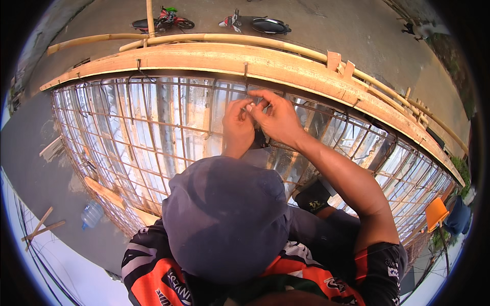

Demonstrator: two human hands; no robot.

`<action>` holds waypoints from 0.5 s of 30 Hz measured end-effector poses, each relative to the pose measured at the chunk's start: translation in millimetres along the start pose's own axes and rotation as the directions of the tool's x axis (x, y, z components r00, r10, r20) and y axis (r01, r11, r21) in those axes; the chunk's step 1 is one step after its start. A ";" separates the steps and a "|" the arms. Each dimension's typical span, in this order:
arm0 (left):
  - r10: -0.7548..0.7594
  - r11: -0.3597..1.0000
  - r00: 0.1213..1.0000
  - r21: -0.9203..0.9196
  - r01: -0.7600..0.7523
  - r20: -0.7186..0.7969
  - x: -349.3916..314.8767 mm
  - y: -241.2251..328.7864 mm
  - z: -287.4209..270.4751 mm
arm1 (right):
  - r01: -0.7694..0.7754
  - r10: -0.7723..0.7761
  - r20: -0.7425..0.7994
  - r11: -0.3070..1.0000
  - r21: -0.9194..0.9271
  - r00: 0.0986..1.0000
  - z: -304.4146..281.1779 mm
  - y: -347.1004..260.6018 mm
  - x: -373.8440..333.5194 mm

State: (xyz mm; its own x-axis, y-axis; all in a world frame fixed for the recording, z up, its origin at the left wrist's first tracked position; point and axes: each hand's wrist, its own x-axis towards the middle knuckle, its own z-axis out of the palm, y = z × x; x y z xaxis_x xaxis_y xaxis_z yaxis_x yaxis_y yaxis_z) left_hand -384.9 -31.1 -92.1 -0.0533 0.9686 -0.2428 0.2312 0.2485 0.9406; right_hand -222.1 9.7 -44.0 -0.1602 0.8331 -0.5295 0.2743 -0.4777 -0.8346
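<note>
Right at the near edge of the timber board [168, 58], here are the two hands, tips practically meeting. The right hand [275, 117] is loosely curled, thumb and forefinger drawn close; the left hand [239, 127] is curled beside it. Any wire or tie in that pinch? Too small to tell, so I can't call either grip.

Now the key relation: the steel grid [181, 125] spreads directly under both hands, on the board's near side, with bars running along the board and others crossing toward it. One upright rod [246, 69] shows against the board's near face, just beyond the fingertips, its long axis across the board's length. The right hand is the nearer, its forefinger highest toward the board; I judge that any work at this spot turns on that short gap between finger and rod.

Further out, corrugated metal sheets [194, 109] lie behind the bars, and a dark boot [312, 196] sits well on the near side of the board. Past its far edge, a bamboo pole [229, 37] follows its curve, and farther beyond stand a red motorbike [171, 20] and a white-and-black one.
</note>
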 end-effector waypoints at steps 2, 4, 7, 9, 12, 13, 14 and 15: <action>0.044 0.966 0.995 0.249 -0.064 0.085 0.6 5.7 -10.0 | 0.004 -0.002 0.027 0.998 -0.065 1.000 1.6 -1.7 0.7; 0.089 0.943 0.990 0.312 -0.118 0.106 1.8 4.1 -14.0 | 0.055 -0.040 0.106 0.988 -0.145 0.994 -6.7 -6.8 0.2; 0.219 0.886 0.960 0.378 -0.270 0.172 5.4 1.5 -19.2 | 0.264 -0.244 0.119 0.946 -0.189 0.962 -18.3 6.1 -2.0; 0.211 0.868 0.955 0.410 -0.281 0.207 8.5 10.7 -17.5 | 0.369 -0.358 0.091 0.903 -0.219 0.929 -25.8 20.3 -1.0; 0.341 0.830 0.912 0.382 -0.406 0.229 26.6 5.9 -29.5 | 0.318 -0.314 0.056 0.916 -0.245 0.948 -27.8 17.4 -0.7; 0.401 0.813 0.897 0.378 -0.443 0.187 35.2 6.5 -27.3 | 0.222 -0.221 0.032 0.947 -0.230 0.975 -28.4 9.3 -0.4; 0.385 0.801 0.907 0.427 -0.419 0.167 36.4 9.2 -28.0 | 0.124 -0.125 0.008 0.969 -0.212 0.992 -27.6 3.1 -0.3; 0.370 0.787 0.917 0.475 -0.393 0.147 37.9 12.1 -29.9 | 0.065 -0.066 0.002 0.988 -0.137 0.998 -25.6 0.8 -0.5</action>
State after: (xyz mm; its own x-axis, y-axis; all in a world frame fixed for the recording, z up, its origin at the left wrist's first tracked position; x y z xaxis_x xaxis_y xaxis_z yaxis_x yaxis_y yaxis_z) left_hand -413.2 8.8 -82.9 0.1795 0.9796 0.0903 0.6647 -0.1884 0.7230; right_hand -197.5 16.0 -40.5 -0.1800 0.8620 -0.4739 0.3903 -0.3797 -0.8388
